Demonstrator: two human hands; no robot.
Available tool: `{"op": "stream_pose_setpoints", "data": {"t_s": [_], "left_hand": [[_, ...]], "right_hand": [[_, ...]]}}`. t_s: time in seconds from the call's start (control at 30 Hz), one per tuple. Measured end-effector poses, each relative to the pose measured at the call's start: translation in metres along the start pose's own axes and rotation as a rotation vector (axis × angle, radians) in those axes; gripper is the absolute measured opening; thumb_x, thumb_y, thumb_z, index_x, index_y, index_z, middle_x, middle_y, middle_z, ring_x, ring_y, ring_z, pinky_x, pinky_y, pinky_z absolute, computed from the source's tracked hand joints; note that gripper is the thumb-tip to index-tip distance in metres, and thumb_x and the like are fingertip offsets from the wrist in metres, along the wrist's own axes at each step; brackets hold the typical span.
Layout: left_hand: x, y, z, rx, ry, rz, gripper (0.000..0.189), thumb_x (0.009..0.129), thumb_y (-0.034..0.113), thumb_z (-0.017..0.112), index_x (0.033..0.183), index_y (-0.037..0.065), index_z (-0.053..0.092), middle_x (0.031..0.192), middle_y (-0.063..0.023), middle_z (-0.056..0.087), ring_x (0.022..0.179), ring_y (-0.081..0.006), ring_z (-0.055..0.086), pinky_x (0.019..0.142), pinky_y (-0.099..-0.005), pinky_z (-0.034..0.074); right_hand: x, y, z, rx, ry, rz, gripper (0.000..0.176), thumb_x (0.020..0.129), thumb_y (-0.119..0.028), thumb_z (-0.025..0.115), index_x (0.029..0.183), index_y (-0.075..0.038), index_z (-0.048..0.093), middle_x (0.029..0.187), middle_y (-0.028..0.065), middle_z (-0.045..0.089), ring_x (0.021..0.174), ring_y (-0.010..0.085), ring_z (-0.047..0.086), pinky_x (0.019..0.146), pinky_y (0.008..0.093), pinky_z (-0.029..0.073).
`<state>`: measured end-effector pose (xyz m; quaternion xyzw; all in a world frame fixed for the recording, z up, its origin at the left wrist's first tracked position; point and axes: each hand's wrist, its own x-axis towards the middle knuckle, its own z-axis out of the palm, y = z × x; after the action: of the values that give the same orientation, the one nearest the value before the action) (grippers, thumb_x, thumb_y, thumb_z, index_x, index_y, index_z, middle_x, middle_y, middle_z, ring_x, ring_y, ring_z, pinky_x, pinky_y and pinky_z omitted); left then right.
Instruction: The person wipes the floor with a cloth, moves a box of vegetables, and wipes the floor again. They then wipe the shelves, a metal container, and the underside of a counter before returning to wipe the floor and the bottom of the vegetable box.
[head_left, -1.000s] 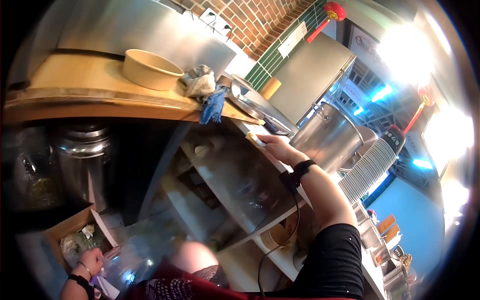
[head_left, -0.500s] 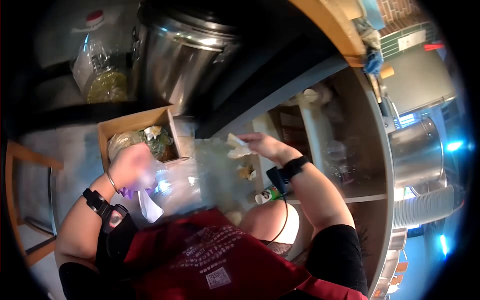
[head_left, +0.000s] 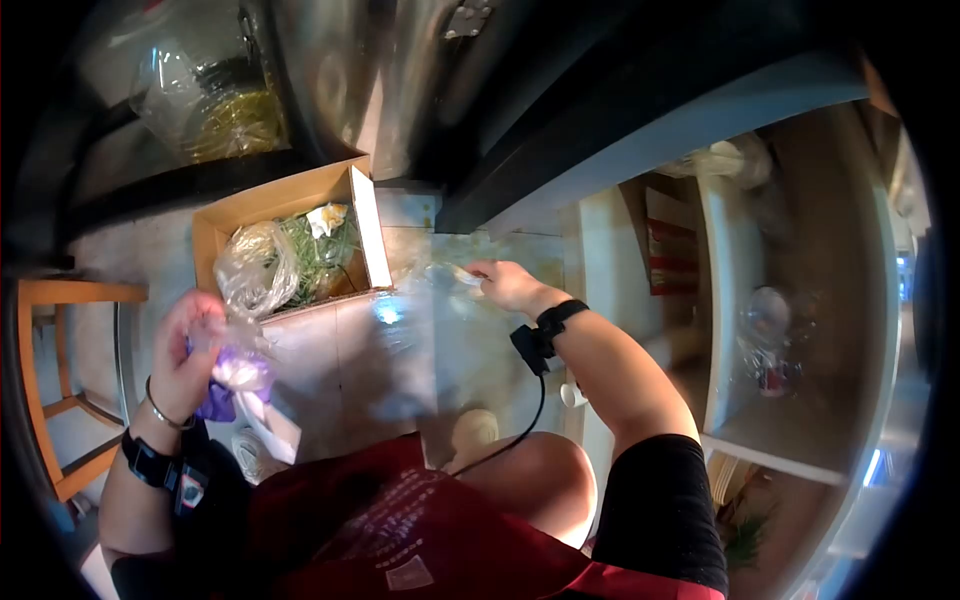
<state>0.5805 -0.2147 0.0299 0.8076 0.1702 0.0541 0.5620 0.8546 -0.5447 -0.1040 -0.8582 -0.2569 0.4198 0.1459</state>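
At the left, my left hand [head_left: 190, 345] is closed on bunched clear plastic. A purple-and-white packet [head_left: 235, 378] hangs at its fingers, with a white strip [head_left: 270, 425] below. My right hand [head_left: 515, 288] is closed in a pinch on a thin, pale, see-through piece of plastic [head_left: 460, 278]. Glare and blur hide how far that plastic reaches. Between and beyond the hands is an open cardboard box [head_left: 378, 230] on the floor. Inside it lie a bundle of clear plastic [head_left: 258, 265], green stringy material [head_left: 318, 255] and a crumpled white-and-yellow scrap [head_left: 327, 220].
A wooden stool [head_left: 75, 292] stands at the left. Behind the box are a clear bag with yellowish contents [head_left: 235, 125] and a dark frame. A shelf unit [head_left: 715, 330] at the right holds clear plastic items [head_left: 770, 340]. A white cup [head_left: 573, 395] is near my knee.
My left hand has moved left and down, away from the box, with the packet. The right hand stays out in front, still pinching. The view has shifted, showing more of the box and shelf.
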Motion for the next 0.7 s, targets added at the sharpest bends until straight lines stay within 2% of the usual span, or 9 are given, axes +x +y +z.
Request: {"op": "stream_pose_setpoints", "data": {"t_s": [0.1,0.2,0.23,0.3,0.33,0.37,0.43,0.47,0.7], "left_hand": [[-0.021,0.003,0.004,0.226,-0.004,-0.021,0.006,0.079,0.004,0.046,0.084,0.003,0.049,0.077,0.0004,0.048,0.072,-0.0078,0.045,0.065,-0.0208,0.037],[-0.039,-0.001,0.011,0.246,0.037,-0.195,0.006,0.077,0.002,0.046,0.082,0.002,0.048,0.074,-0.0008,0.048,0.071,-0.0089,0.045,0.065,-0.0217,0.038],[-0.046,-0.002,0.014,0.238,0.047,-0.279,0.006,0.076,0.002,0.046,0.082,0.001,0.048,0.074,-0.0010,0.048,0.071,-0.0093,0.045,0.065,-0.0222,0.038],[-0.059,-0.002,0.023,0.229,0.093,-0.343,0.010,0.072,-0.002,0.046,0.082,0.001,0.049,0.074,-0.0017,0.049,0.071,-0.0094,0.046,0.064,-0.0227,0.039],[-0.066,-0.004,0.027,0.269,0.115,-0.383,0.016,0.069,-0.004,0.043,0.083,0.001,0.049,0.075,-0.0024,0.049,0.072,-0.0103,0.046,0.066,-0.0221,0.038],[-0.072,-0.007,0.029,0.306,0.131,-0.428,0.022,0.065,-0.007,0.040,0.084,0.001,0.049,0.076,-0.0030,0.049,0.073,-0.0113,0.046,0.067,-0.0215,0.038],[-0.086,-0.015,0.035,0.341,0.149,-0.448,0.022,0.067,-0.009,0.041,0.084,0.002,0.049,0.075,-0.0022,0.049,0.072,-0.0103,0.046,0.065,-0.0213,0.038],[-0.089,-0.017,0.038,0.266,0.175,-0.490,0.022,0.067,-0.009,0.041,0.084,0.002,0.048,0.075,-0.0017,0.048,0.070,-0.0098,0.046,0.064,-0.0212,0.038],[-0.090,-0.024,0.075,0.187,0.195,-0.552,0.017,0.069,-0.006,0.044,0.084,0.001,0.049,0.073,-0.0024,0.050,0.069,-0.0098,0.048,0.063,-0.0225,0.041]], "right_hand": [[0.043,0.006,0.009,-0.020,-0.004,-0.145,0.040,0.079,-0.004,0.043,0.118,-0.006,0.054,0.113,0.0172,0.059,0.107,0.0304,0.054,0.092,0.0358,0.042],[0.107,0.020,0.034,-0.089,0.290,-0.529,0.044,0.079,-0.002,0.045,0.122,-0.006,0.051,0.116,0.0180,0.057,0.109,0.0348,0.052,0.095,0.0388,0.041],[0.126,0.020,0.044,-0.083,0.272,-0.557,0.044,0.079,-0.002,0.045,0.122,-0.006,0.051,0.116,0.0180,0.057,0.109,0.0348,0.052,0.095,0.0388,0.041],[0.162,0.021,0.073,-0.043,0.474,-0.608,0.044,0.079,0.000,0.046,0.123,-0.004,0.051,0.123,0.0180,0.052,0.115,0.0356,0.048,0.099,0.0382,0.038],[0.176,0.021,0.086,-0.138,0.358,-0.531,0.047,0.085,-0.011,0.047,0.131,-0.004,0.042,0.138,0.0176,0.038,0.128,0.0332,0.034,0.108,0.0367,0.028],[0.186,0.021,0.102,-0.132,0.340,-0.546,0.047,0.085,-0.011,0.047,0.131,-0.004,0.042,0.138,0.0176,0.038,0.128,0.0332,0.034,0.108,0.0367,0.028],[0.181,0.008,0.123,-0.276,0.165,-0.354,0.054,0.088,-0.023,0.044,0.138,-0.005,0.032,0.146,0.0155,0.025,0.136,0.0298,0.020,0.111,0.0378,0.020],[0.170,0.000,0.122,-0.422,0.035,-0.282,0.060,0.092,-0.037,0.037,0.142,-0.008,0.024,0.151,0.0102,0.011,0.140,0.0273,0.005,0.113,0.0389,0.010],[0.133,0.074,0.135,-0.425,0.203,-0.599,0.058,0.087,-0.039,0.049,0.137,-0.013,0.035,0.149,0.0049,0.020,0.139,0.0229,0.012,0.108,0.0546,0.014]]}}
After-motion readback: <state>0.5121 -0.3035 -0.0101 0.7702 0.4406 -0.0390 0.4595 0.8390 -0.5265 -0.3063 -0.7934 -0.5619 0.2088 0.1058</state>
